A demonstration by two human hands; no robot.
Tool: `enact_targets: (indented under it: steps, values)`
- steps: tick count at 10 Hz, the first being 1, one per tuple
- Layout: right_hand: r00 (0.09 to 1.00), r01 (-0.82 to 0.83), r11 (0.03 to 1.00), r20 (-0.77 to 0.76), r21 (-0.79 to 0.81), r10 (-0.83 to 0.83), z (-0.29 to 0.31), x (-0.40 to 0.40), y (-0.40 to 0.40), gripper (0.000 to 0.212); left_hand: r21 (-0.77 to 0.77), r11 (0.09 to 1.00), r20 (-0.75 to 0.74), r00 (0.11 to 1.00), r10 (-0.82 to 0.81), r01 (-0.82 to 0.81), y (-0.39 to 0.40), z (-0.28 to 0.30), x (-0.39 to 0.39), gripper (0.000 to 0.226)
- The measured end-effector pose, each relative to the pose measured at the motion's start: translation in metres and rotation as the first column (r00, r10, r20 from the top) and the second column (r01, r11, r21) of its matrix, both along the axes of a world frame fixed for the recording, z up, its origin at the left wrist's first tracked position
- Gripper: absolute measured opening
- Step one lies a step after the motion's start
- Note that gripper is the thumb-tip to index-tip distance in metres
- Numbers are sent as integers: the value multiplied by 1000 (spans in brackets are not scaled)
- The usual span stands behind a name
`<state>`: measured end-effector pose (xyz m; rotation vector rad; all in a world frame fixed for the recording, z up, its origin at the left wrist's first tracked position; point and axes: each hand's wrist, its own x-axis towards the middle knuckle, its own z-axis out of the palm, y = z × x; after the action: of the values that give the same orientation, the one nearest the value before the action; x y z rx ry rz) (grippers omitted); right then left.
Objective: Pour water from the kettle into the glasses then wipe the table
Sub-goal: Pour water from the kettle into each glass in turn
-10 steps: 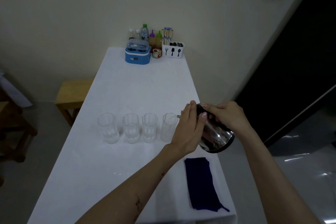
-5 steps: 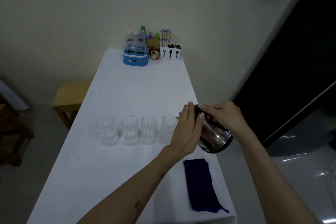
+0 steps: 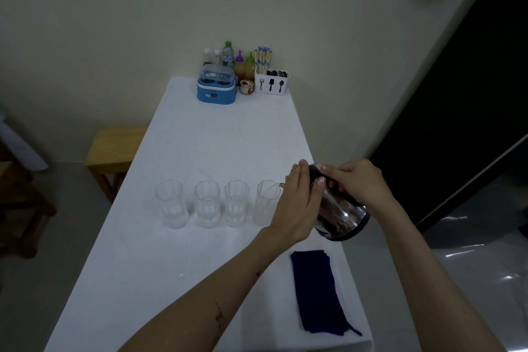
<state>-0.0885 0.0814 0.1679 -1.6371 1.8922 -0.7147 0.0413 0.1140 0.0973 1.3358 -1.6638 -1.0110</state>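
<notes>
Fingers [image 3: 328, 173] of the right hand [image 3: 357, 183] curl round the black top of the shiny steel kettle [image 3: 340, 214], tilted with its spout at the rim of the rightmost glass [image 3: 267, 203]. Straight left hand [image 3: 297, 206] fingers press flat against its side. Four clear faceted glasses line the white surface [image 3: 217, 146]; a folded dark-blue cloth [image 3: 317, 291] lies nearby.

Blue container [image 3: 217, 88], sauce bottles [image 3: 244, 66], white cutlery holder [image 3: 271, 83], wooden stool [image 3: 114, 148]

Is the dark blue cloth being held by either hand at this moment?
No: the dark blue cloth lies flat on the table, while the left hand and right hand are on the kettle.
</notes>
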Motion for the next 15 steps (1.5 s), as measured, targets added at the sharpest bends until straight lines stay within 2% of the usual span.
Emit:
enact_targets:
  steps: [15]
  values:
    - [1000, -13, 1000, -14, 0, 13, 6, 4, -1, 50, -7, 1000, -13, 1000, -1, 1, 1, 5, 6, 63]
